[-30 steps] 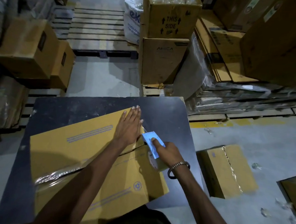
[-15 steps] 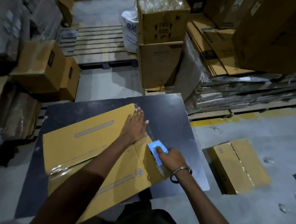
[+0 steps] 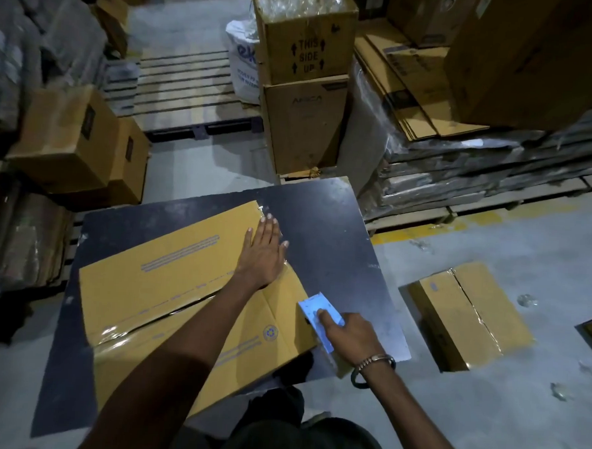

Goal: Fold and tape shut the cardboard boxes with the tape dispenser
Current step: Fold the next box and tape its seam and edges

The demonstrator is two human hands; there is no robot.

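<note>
- Pressing flat with straight fingers, the left hand (image 3: 264, 253) is laid on the far flap of the box (image 3: 168, 286), likely so the flaps are kept level while tape is run.
- The dispenser (image 3: 320, 320) is held in the curled grip of the right hand (image 3: 352, 333) at the box's right edge, its pale blue plate tilted toward the seam; the tape roll itself is hidden.
- The box is seen lying on the dark table (image 3: 325, 226), near the person, its two long flaps meeting along a seam that is slightly gaping in the middle.
- Glossy clear tape is seen at the seam's left end; the cardboard is matte, yellow-brown and printed with grey stripes.
- A taped box (image 3: 468, 312) is seen on the floor to the right.
</note>
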